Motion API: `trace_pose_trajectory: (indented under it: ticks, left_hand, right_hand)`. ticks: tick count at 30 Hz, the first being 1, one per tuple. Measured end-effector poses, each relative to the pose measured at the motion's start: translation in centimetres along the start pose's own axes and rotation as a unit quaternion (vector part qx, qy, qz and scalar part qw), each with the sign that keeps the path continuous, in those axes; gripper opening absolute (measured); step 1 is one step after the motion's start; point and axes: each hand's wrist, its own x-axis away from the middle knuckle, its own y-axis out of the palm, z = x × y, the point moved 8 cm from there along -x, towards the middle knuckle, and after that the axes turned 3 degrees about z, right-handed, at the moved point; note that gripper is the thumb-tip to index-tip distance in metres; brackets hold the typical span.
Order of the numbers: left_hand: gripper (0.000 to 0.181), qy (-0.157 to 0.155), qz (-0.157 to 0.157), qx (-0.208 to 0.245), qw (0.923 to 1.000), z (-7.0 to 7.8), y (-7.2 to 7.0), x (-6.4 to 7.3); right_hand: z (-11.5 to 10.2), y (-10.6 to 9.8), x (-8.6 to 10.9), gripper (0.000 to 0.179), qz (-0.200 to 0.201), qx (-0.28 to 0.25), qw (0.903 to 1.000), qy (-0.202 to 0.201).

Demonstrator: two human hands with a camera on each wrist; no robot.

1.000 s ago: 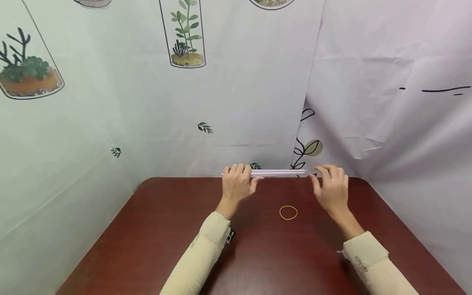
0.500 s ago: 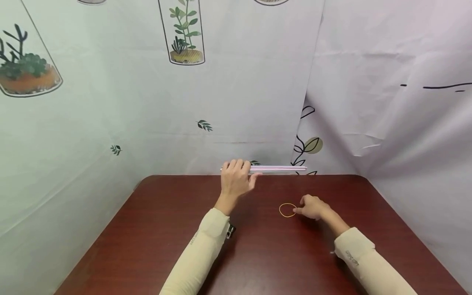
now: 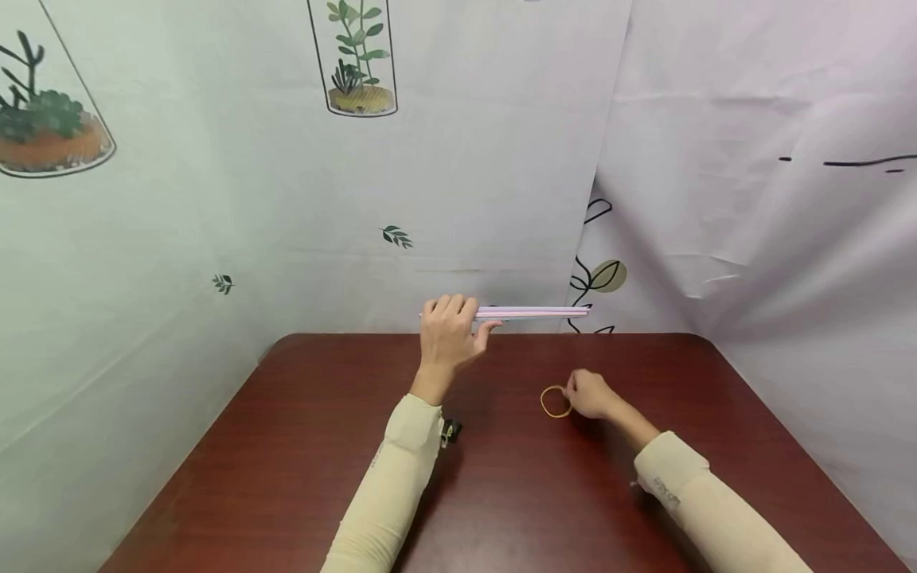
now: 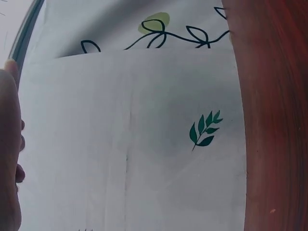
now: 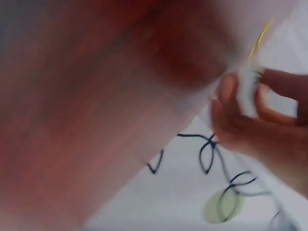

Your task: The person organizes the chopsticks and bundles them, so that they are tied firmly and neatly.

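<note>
My left hand (image 3: 447, 333) grips one end of a bundle of thin, straw-like pastel sticks (image 3: 537, 313) in pink, lilac and pale blue. The bundle extends level to the right, above the far table edge in the head view. In the left wrist view, only part of the left hand (image 4: 8, 149) and of the sticks (image 4: 28, 38) shows at the left border. Between thumb and fingers, my right hand (image 3: 591, 394) pinches a yellow rubber band (image 3: 544, 407), its loop hanging to the left. The right wrist view, blurred, shows the rubber band (image 5: 261, 41) at the fingertips.
A dark red wooden table (image 3: 322, 446) spreads beneath both arms. White cloth (image 3: 487, 183) printed with plants hangs behind it and along the sides. A small dark object (image 3: 450, 431) sits at the left sleeve's cuff.
My right hand came down from beside the free end of the sticks to the rubber band and now pinches it, slightly raised. The left hand keeps hold of the sticks.
</note>
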Motion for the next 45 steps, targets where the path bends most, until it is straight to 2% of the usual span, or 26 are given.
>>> trace_pose_trajectory:
  ticks: [1,2,3,4,5,7,10,11,12,14,17,20,22,24,28,29,35,39,42,45]
  left_hand:
    - [0.046,0.002,0.002,0.003,1.0000,0.0,-0.1,0.0]
    - [0.047,0.006,0.002,0.007,1.0000,0.0,-0.1,0.0]
    - [0.047,0.009,0.003,0.009,0.9999,0.0,-0.2,0.0]
    - [0.047,0.011,0.004,0.012,0.9999,0.0,-0.3,0.0]
    - [0.047,0.012,0.003,0.011,0.9999,0.0,-0.4,0.0]
    - [0.047,0.010,0.003,0.010,0.9999,-0.1,-0.6,-0.1]
    - [0.047,0.003,0.002,0.006,1.0000,-0.5,-0.8,-0.2]
    - [0.047,0.003,0.004,0.003,1.0000,-0.6,-0.9,-0.3]
    - [0.047,0.002,0.007,0.003,1.0000,-0.7,-1.0,-0.4]
    - [0.046,0.002,0.012,0.003,0.9999,-0.9,-1.2,-0.6]
    - [0.046,0.004,0.021,0.002,0.9998,-1.1,-1.4,-0.9]
    - [0.046,0.003,0.022,0.003,0.9998,-1.1,-1.7,-1.2]
    - [0.047,0.006,0.023,0.000,0.9997,-1.1,-1.8,-1.2]
    - [0.048,0.010,0.024,-0.001,0.9996,-1.0,-2.0,-1.2]
    - [0.047,0.017,0.029,-0.004,0.9994,-0.8,-2.2,-0.8]
    - [0.047,0.017,0.027,-0.004,0.9995,-0.7,-2.2,-0.7]
    - [0.049,0.021,0.013,0.003,0.9997,-0.2,-1.7,-0.2]
    - [0.049,0.026,0.015,0.006,0.9995,0.3,-1.6,0.0]
    - [0.049,0.025,0.008,0.003,0.9997,0.5,-1.4,0.2]
    - [0.049,0.016,-0.007,-0.004,0.9998,0.4,-1.0,0.3]
  right_hand:
    - [-0.1,-0.6,-0.2,0.020,0.024,-0.055,0.9982,-0.003]
    - [-0.2,-1.4,-0.3,0.014,0.045,-0.118,0.9920,-0.005]
    - [-0.3,-2.1,-0.3,0.008,0.066,-0.184,0.9807,-0.002]
    - [-0.3,-2.8,-0.4,0.009,0.079,-0.253,0.9642,0.010]
    - [-0.3,-3.4,-0.3,0.011,0.083,-0.321,0.9433,0.023]
    - [-0.7,-4.5,-0.2,0.014,0.079,-0.437,0.8952,0.041]
    - [-2.0,-6.3,0.3,0.018,0.062,-0.540,0.8374,0.059]
    - [-2.5,-6.9,0.4,0.019,0.055,-0.564,0.8217,0.056]
    - [-3.0,-7.5,0.5,0.020,0.052,-0.582,0.8100,0.048]
    - [-3.8,-8.5,0.7,0.022,0.052,-0.603,0.7956,0.024]
    - [-4.5,-9.7,0.9,0.024,0.067,-0.620,0.7813,-0.022]
    - [-4.9,-10.4,1.1,0.022,0.080,-0.630,0.7712,-0.047]
    - [-5.1,-10.7,1.2,0.013,0.084,-0.631,0.7690,-0.058]
    - [-5.3,-10.9,1.3,0.005,0.088,-0.624,0.7736,-0.068]
    - [-6.0,-11.3,1.4,0.015,0.091,-0.607,0.7832,-0.102]
    - [-6.3,-11.4,1.4,0.018,0.094,-0.594,0.7911,-0.114]
    - [-8.0,-11.7,1.4,0.032,0.121,-0.476,0.8537,-0.174]
    - [-8.9,-11.7,1.4,0.035,0.134,-0.433,0.8731,-0.179]
    - [-9.7,-12.0,1.9,0.041,0.147,-0.405,0.8841,-0.180]
    - [-11.0,-12.8,2.9,0.046,0.177,-0.340,0.9018,-0.200]
